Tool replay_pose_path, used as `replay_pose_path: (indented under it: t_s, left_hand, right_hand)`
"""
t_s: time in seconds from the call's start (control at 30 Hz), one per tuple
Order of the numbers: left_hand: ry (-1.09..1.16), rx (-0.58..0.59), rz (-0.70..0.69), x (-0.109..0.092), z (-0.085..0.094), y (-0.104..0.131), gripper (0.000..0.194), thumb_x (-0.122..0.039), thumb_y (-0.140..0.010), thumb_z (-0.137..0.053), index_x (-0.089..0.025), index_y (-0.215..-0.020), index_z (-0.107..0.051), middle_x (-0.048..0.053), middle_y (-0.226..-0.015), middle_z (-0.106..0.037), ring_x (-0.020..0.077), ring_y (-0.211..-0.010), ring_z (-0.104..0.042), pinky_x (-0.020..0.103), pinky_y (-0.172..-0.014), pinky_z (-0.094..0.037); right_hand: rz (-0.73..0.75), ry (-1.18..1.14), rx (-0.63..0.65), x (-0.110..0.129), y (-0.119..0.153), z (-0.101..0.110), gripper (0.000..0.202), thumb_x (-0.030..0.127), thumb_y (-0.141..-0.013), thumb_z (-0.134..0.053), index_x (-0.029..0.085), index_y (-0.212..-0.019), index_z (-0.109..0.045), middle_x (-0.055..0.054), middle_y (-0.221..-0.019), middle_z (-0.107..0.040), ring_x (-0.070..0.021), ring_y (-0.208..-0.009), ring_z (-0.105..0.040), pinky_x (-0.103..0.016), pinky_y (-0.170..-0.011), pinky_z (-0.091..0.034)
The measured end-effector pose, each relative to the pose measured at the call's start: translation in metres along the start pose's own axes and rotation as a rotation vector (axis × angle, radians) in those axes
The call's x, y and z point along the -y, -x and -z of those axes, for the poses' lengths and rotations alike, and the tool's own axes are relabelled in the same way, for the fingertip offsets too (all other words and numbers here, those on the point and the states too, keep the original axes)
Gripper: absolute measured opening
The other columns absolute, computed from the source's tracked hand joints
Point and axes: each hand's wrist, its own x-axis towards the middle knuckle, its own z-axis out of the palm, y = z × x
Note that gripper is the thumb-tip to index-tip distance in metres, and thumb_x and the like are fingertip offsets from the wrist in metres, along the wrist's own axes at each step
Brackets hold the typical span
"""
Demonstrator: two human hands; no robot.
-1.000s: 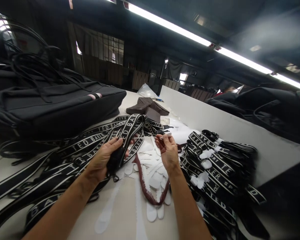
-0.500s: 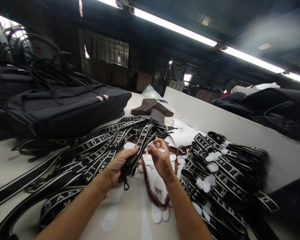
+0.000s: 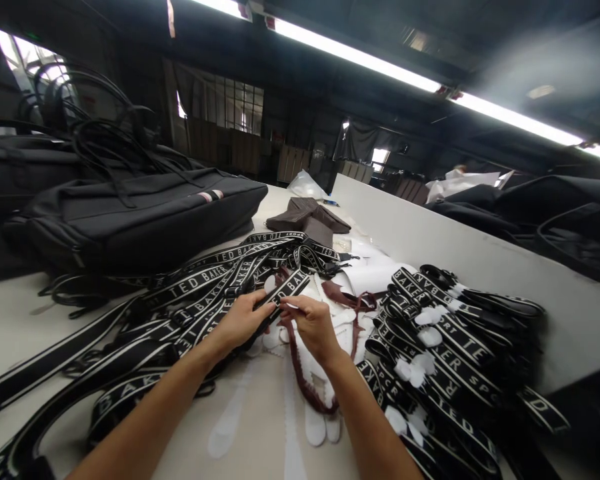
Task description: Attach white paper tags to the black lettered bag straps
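Note:
My left hand (image 3: 247, 319) is closed around a folded black strap (image 3: 293, 285) with white lettering and pale edge lines. Close beside it, my right hand (image 3: 313, 325) pinches a small white piece (image 3: 291, 306) against the strap. Below the right hand lie white cut pieces (image 3: 307, 350) with zigzag edges and rounded ends, ringed by a dark red-brown strip (image 3: 300, 387). More lettered straps (image 3: 195, 283) spread in a tangle to the left. On the right, bundled straps (image 3: 445, 347) are stacked with white pieces (image 3: 415, 368) wrapped on them.
Black bags (image 3: 145, 213) with long cords stand at the back left. Dark brown folded pieces (image 3: 305, 217) and a clear plastic bag (image 3: 305, 185) lie at the table's far end. A low white partition (image 3: 380, 220) runs along the right, with dark bags (image 3: 555, 213) behind it.
The folded strap has turned lower and flatter, and its metal hook no longer shows below my left hand. My right hand has moved left to the strap, bringing the white piece against it.

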Motion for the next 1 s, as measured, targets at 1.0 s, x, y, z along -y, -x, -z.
replay_pose_path:
  t_s: [1.0]
  left_hand:
    - [-0.191, 0.039, -0.206, 0.010, -0.018, 0.005, 0.024, -0.032, -0.086, -0.056, -0.020, -0.107, -0.058, 0.007, -0.107, -0.068, 0.0261, -0.102, -0.062, 0.034, -0.092, -0.045]
  right_hand:
    - [-0.076, -0.141, -0.156, 0.000, -0.004, 0.002, 0.007, 0.024, -0.078, -0.070, 0.022, -0.079, -0.077, -0.003, -0.087, -0.071, -0.0182, -0.085, -0.064, -0.030, -0.082, -0.051]
